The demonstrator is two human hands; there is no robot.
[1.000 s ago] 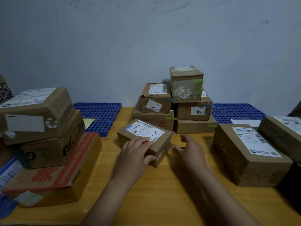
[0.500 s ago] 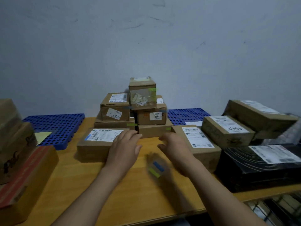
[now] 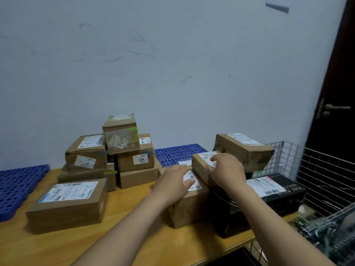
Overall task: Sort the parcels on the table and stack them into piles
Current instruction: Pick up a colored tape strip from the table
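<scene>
The small brown cardboard parcel (image 3: 199, 167) with a white label on top is grasped by the right hand (image 3: 228, 169). The fingers are curled over its top and the thumb is set against its near face. Whether it is already lifted cannot be told. It is found near the right edge of the wooden table (image 3: 96, 244), touching the squat brown cardboard parcel (image 3: 184, 208). On that parcel's label the left hand (image 3: 172, 182) is laid flat, fingers straight, with nothing clasped. Just to the right a black rectangular box (image 3: 292, 191) with a white label lies at the table's right front corner, and a longer brown cardboard parcel (image 3: 247, 150) is tilted behind it. A pile of brown cardboard parcels (image 3: 123, 150) is already built at the back edge, and a flat brown parcel with a handwritten mark (image 3: 67, 202) lies toward the left front. A hold has just been taken, so the small parcel is judged to be the next one chosen for sorting, with its neighbour steadied meanwhile. Half a second earlier both hands were held open above the tabletop between the flat parcel and the squat one, gripping nothing. A second earlier the left hand was resting on the flat parcel. Both hands have since been carried rightward and the view turned with them, so that a wire basket (image 3: 326, 181) and a dark door (image 3: 338, 73) are now taken in.
</scene>
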